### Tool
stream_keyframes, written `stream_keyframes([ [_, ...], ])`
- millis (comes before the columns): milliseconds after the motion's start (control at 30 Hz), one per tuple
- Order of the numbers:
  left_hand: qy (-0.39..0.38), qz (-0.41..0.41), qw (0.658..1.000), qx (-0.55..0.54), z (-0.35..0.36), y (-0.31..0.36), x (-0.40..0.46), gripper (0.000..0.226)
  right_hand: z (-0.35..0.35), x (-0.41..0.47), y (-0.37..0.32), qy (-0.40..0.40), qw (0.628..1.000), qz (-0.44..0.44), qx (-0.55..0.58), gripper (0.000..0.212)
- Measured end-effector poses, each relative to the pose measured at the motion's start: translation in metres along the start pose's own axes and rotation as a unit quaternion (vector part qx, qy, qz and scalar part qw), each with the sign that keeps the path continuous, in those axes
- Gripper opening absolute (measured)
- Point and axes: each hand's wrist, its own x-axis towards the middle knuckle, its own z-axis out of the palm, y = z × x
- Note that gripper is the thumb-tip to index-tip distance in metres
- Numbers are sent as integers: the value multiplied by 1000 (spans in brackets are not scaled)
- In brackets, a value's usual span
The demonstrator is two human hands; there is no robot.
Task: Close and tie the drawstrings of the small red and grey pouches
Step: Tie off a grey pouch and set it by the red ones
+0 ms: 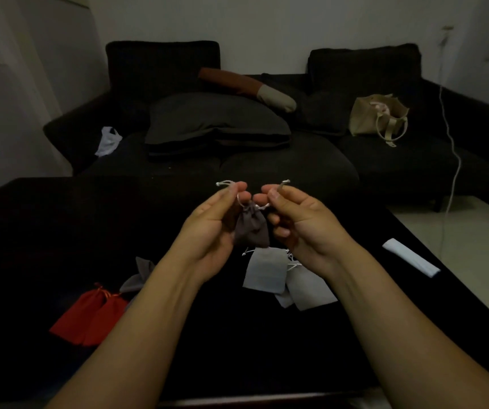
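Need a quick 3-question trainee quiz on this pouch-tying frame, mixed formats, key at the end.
1. True or false: the dark grey pouch lies flat on the black table.
2. Multiple choice: where do the red pouches lie? A) by the left forearm B) beside the white strip C) on the sofa
3. Fill in: the left hand and the right hand each pinch one end of the pouch's pale ____.

Key:
1. False; it hangs between the hands, above the light grey pouches.
2. A
3. drawstring
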Motion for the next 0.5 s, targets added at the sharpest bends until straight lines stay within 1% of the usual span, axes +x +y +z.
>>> stream_keyframes([
  [33,-17,-13,1000,10,1,0,-1,21,-1,0,0,1,1000,-1,1,12],
  [100,-43,-25,995,83,-1,-1,-2,26,-4,2,-1,-2,999,-21,-40,14],
  [133,-53,-23,990,127,-2,-2,-2,27,-6,3,-3,-2,995,-52,-87,15],
  [200,-81,-11,977,196,-5,-4,-2,30,-7,0,-10,-18,972,-138,-191,15],
  [233,-97,-8,970,224,-6,-5,-2,33,-7,-1,-14,-41,959,-170,-221,16],
  [267,-112,-9,962,249,-7,-5,-2,35,-6,-2,-18,-66,954,-180,-232,17],
  [367,-138,-22,946,292,-6,-4,-4,32,-6,-7,-23,-108,953,-153,-237,22],
  [433,-147,-33,944,295,-4,-3,-6,29,-7,-8,-20,-109,953,-145,-243,21],
  [500,-156,-55,948,271,-2,-3,-5,31,-9,-7,-19,-95,952,-146,-250,18],
])
